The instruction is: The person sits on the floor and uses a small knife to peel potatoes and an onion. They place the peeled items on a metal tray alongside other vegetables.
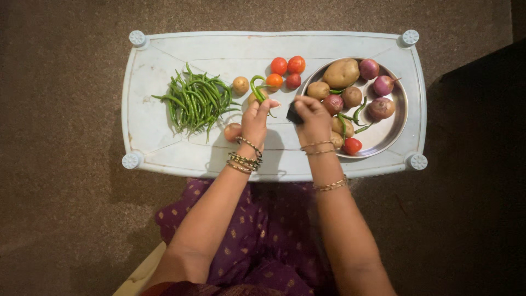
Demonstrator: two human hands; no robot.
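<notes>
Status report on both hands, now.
Left hand holds curved green chilli. Right hand grips small dark object. Round steel plate beside right hand.

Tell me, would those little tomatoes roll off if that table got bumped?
Probably some. The tomatoes are round and smooth, lying loose on the flat white table, so a nudge should roll them. The table's raised rim might stop them. They look small and light, likely soft enough to bruise.

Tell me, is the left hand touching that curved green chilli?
Touching. The head view shows the left hand with its fingers closed around the stem end of the curved green chilli, which rises from the fingertips with no gap.
</notes>
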